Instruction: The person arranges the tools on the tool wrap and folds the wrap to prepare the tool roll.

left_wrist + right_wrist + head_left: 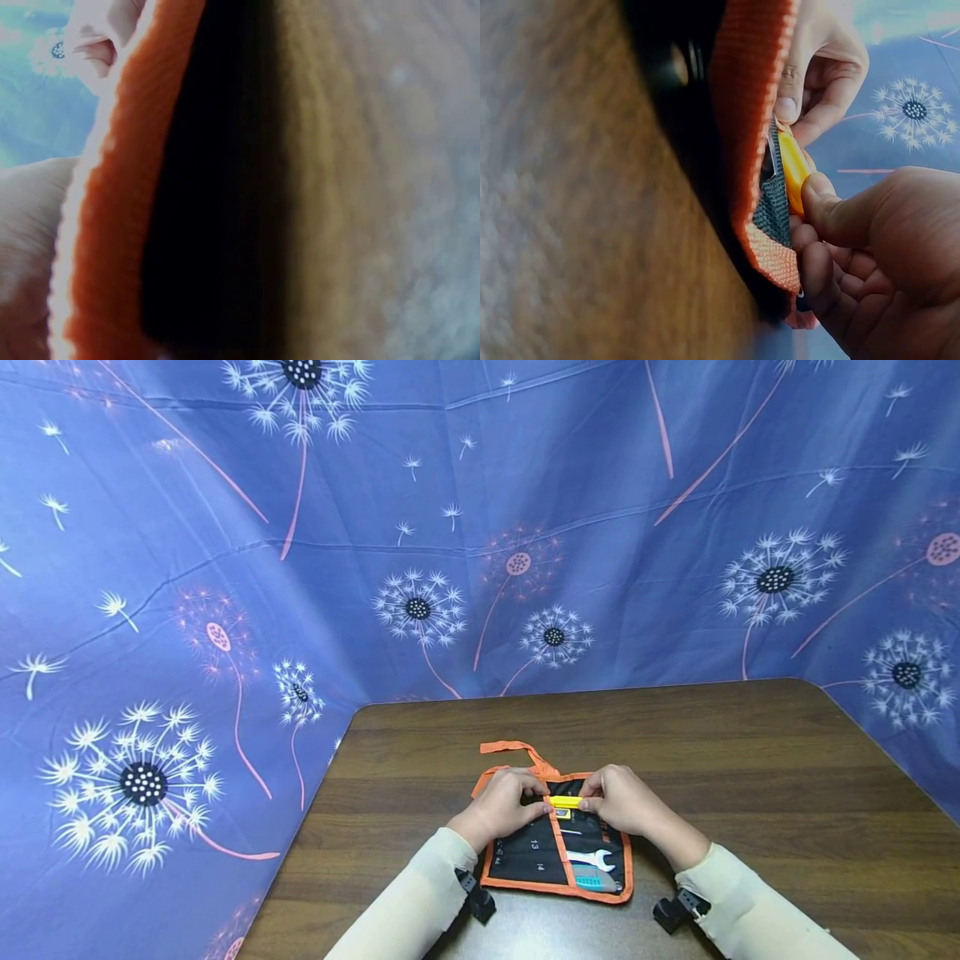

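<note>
A black tool roll (pixel 520 853) with orange trim lies unfolded on the table. With thumb and fingers my left hand (pixel 498 806) pinches the orange pocket edge at the left end of a yellow tool (pixel 566 802). My right hand (pixel 626 797) pinches the tool's right end between thumb and fingers. The right wrist view shows the yellow piece (pixel 793 172) against the dark cloth; its exact kind is unclear. In the left wrist view, orange trim (pixel 127 187) hides much of the left hand (pixel 26 255). An open-end wrench (pixel 592 859) and a teal-handled tool (pixel 595 878) sit in lower pockets.
The roll's orange tie strap (pixel 517 747) trails behind it on the brown wooden table (pixel 750 752). A blue dandelion-print cloth (pixel 637 568) hangs behind and to both sides. Black wrist cameras (pixel 678 910) hang by the roll's near edge.
</note>
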`<state>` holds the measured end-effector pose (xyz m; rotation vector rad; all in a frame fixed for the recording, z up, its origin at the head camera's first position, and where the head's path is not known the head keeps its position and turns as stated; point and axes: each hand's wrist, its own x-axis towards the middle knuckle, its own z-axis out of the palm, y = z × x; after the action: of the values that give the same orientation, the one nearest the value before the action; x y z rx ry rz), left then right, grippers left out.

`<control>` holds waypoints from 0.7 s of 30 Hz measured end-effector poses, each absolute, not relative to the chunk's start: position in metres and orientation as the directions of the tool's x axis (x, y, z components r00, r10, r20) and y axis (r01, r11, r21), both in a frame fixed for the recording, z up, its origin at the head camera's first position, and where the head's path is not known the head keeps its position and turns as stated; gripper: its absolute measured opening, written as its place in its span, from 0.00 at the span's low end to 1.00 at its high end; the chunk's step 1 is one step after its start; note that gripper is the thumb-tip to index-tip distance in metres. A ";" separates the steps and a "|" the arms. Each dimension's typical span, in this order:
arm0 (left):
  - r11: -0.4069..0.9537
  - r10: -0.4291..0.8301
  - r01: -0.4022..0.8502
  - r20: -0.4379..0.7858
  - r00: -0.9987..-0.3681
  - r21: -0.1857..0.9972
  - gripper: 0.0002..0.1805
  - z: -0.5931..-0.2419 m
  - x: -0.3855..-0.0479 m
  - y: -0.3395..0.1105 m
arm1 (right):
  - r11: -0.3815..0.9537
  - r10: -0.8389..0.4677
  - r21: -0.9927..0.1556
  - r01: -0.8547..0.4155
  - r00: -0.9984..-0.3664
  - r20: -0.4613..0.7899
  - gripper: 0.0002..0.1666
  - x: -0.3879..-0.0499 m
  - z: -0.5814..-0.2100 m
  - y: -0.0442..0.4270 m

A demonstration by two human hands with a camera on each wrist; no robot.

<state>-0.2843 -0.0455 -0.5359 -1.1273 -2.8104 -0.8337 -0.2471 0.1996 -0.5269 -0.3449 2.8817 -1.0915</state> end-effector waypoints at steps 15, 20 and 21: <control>0.592 0.625 0.634 0.213 -0.751 0.497 0.05 -0.534 -0.286 -0.050 | 0.732 -0.179 -0.669 -0.129 -0.984 -0.006 0.09 -0.245 -0.519 0.204; 0.602 0.619 0.626 0.205 -0.758 0.495 0.04 -0.533 -0.286 -0.048 | 0.727 -0.183 -0.674 -0.129 -0.983 -0.009 0.09 -0.245 -0.518 0.205; 0.599 0.624 0.632 0.208 -0.754 0.492 0.03 -0.532 -0.286 -0.048 | 0.724 -0.182 -0.678 -0.128 -0.983 -0.008 0.09 -0.246 -0.518 0.205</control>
<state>-0.2861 -0.0477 -0.5324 -1.0973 -2.7965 -0.8686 -0.2457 0.2045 -0.5182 -0.2565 2.8484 -1.1109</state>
